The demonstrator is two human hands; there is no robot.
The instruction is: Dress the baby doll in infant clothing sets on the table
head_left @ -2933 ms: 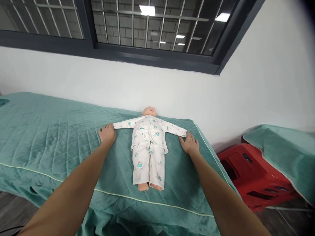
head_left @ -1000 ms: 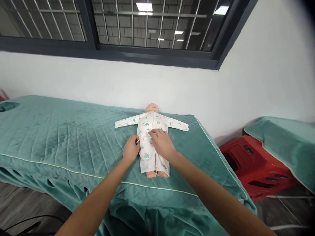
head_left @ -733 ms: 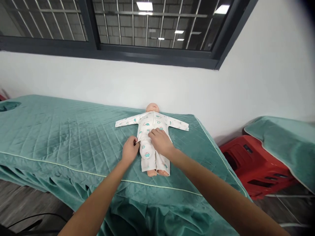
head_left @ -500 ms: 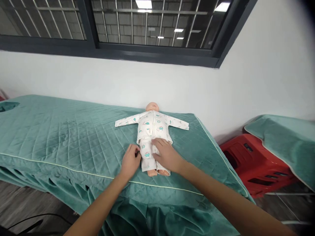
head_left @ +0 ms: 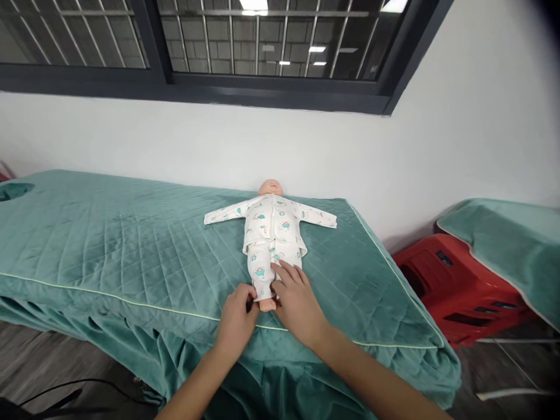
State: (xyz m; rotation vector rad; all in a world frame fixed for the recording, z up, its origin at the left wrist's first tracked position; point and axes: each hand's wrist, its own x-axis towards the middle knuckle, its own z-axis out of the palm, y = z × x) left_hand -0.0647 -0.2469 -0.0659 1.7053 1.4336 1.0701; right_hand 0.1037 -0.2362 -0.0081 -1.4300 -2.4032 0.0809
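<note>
Checking out a doll [head_left: 273,233] in printed pyjamas, both hands down at its trousers [head_left: 261,269]

So we've got this doll flat on its back on the green quilted bed [head_left: 131,233], its bare head [head_left: 270,187] up by the wall [head_left: 188,140] and its legs pointing our way. The outfit's pretty cute: white jacket [head_left: 259,224] and matching trousers, dotted with little teal and reddish pictures. Arms are stuck straight out to the sides, and the jacket hem flares loosely over the waist.

Our left hand [head_left: 238,315] is curled narrow, thumb and forefinger right at the hem of the nearer trouser leg, but we can't tell if cloth is pinched between them. Our right hand [head_left: 297,297] lies over the other leg with fingers slightly spread; its grip, if any, is hidden from us.

One foot [head_left: 268,304] pokes out below the hem; the other is behind the right hand. The sleeves cover both of the doll's hands. Off to the side, a red plastic piece [head_left: 459,286] sits partly under a green cover [head_left: 520,251] that's cut off by the edge of our view.
</note>
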